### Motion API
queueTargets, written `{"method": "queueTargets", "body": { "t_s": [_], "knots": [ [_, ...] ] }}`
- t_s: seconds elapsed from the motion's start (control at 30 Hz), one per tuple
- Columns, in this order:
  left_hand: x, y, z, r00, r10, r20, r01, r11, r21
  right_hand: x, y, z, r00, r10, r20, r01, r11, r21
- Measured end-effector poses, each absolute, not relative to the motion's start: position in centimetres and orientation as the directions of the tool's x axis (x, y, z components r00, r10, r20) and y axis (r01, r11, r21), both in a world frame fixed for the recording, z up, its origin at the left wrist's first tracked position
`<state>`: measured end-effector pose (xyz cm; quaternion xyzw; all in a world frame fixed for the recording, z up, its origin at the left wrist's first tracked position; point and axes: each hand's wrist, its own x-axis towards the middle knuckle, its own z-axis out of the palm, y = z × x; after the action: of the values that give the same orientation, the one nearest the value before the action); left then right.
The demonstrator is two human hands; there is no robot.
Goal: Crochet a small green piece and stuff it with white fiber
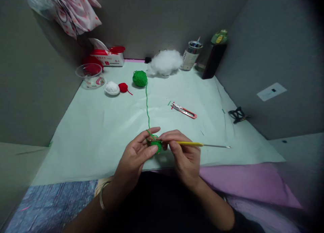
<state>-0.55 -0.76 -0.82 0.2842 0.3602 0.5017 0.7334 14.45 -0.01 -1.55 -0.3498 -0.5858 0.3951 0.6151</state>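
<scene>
Between thumb and fingers, my left hand point(136, 151) pinches a small green crochet piece point(156, 146). Green yarn runs over a raised finger of that hand and back to a green yarn ball point(140, 78) farther up the table. My right hand point(184, 153) is closed around a crochet hook point(189, 143) with a yellow grip; its bare metal end points right. The hook's other end reaches the top of the green piece. Whether a loop of yarn sits on it is too small to tell.
Orange thread snips point(186, 111) lie beyond my right hand. White stuffing point(165, 62), a pen tin point(191, 56) and a bottle point(214, 56) stand at the back. Leftward are white yarn point(112, 88), red yarn point(123, 87), a plastic tub point(95, 81) and a tissue box point(113, 59). A black claw clip point(238, 115) lies right.
</scene>
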Motion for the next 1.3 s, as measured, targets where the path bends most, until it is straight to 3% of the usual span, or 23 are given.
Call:
{"method": "queueTargets", "body": {
  "t_s": [0.1,0.2,0.23,0.3,0.4,0.47,0.57,0.77,0.87,0.97,1.07,1.17,1.23,1.3],
  "knots": [
    [-0.5,-0.8,-1.0,0.186,0.951,-0.248,-0.533,0.310,0.788,14.7,-0.4,-2.1,-0.079,0.786,0.613,0.216,0.614,-0.759],
    [-0.7,-0.4,-1.1,0.297,0.901,-0.315,-0.605,0.433,0.668,15.1,-0.6,-2.4,-0.185,0.667,0.721,0.386,0.724,-0.571],
    [-0.8,-0.3,-1.2,0.331,0.884,-0.331,-0.628,0.468,0.622,15.2,-0.6,-2.4,-0.156,0.678,0.719,0.370,0.715,-0.593],
    [-0.9,0.0,-1.3,0.333,0.880,-0.338,-0.671,0.473,0.570,15.4,-0.5,-2.1,-0.022,0.772,0.635,0.228,0.622,-0.749],
    [-0.9,0.1,-1.2,0.256,0.919,-0.300,-0.680,0.391,0.620,15.2,-0.1,-1.7,0.071,0.911,0.406,-0.108,0.412,-0.905],
    [-0.8,-0.1,-1.1,0.244,0.935,-0.258,-0.625,0.355,0.695,15.0,0.1,-1.7,0.018,0.940,0.341,-0.209,0.337,-0.918],
    [-0.8,-0.4,-1.1,0.231,0.945,-0.233,-0.522,0.323,0.790,14.7,0.4,-1.9,-0.027,0.957,0.290,-0.229,0.277,-0.933],
    [-1.3,-0.5,-1.4,0.150,0.964,-0.219,-0.413,0.262,0.872,15.1,0.5,-1.8,-0.065,0.986,0.156,-0.388,0.119,-0.914],
    [-1.6,-0.4,-1.5,0.112,0.979,-0.169,-0.360,0.198,0.912,15.3,0.2,-1.4,-0.055,0.970,0.237,-0.267,0.214,-0.940],
    [-1.4,-0.7,-1.5,0.035,0.992,-0.125,-0.289,0.130,0.948,15.3,-0.1,-1.2,-0.079,0.892,0.446,-0.003,0.447,-0.895],
    [-0.8,-1.0,-1.4,-0.070,0.991,-0.112,-0.266,0.089,0.960,15.1,-0.3,-1.5,-0.208,0.692,0.691,0.311,0.716,-0.625],
    [-0.3,-1.0,-1.2,-0.009,0.979,-0.202,-0.424,0.180,0.887,15.1,-0.3,-2.0,-0.309,0.553,0.774,0.498,0.787,-0.363],
    [-0.3,-0.7,-1.0,0.167,0.940,-0.297,-0.556,0.339,0.759,15.1,-0.4,-2.1,-0.269,0.567,0.778,0.494,0.775,-0.394],
    [-0.6,-0.3,-0.8,0.288,0.891,-0.352,-0.623,0.453,0.638,15.1,-0.4,-1.9,-0.131,0.667,0.734,0.368,0.720,-0.589]
  ]
}}
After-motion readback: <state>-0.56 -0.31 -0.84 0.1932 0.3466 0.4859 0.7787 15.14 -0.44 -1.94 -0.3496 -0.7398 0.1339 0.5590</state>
